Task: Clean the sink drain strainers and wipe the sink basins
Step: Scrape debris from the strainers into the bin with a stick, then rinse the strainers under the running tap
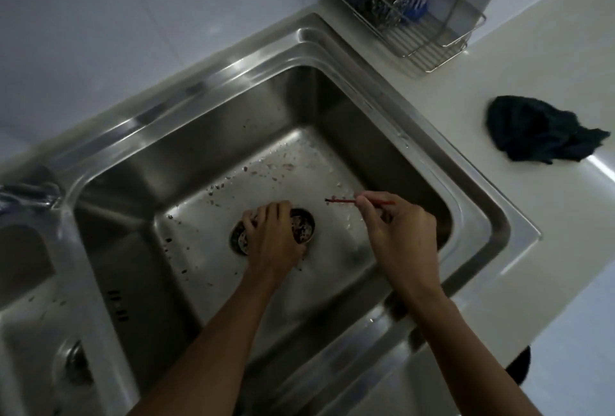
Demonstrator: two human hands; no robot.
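A steel sink basin (233, 156) fills the middle of the view, its floor strewn with small food scraps. At its centre sits the round drain strainer (304, 225), dirty with debris. My left hand (273, 232) lies over the strainer with fingers curled round it, hiding most of it. To the right, my right hand (396, 229) hovers above the basin floor and pinches a thin red stick (342, 201) that points left. A second basin (30, 332) shows at the lower left with its own drain (75, 362).
A dark green cloth (539, 132) lies crumpled on the white counter (432, 89) right of the sink. A wire rack (409, 22) at the back corner holds a pink sponge and scourers. The tap (26, 194) juts in at the left edge.
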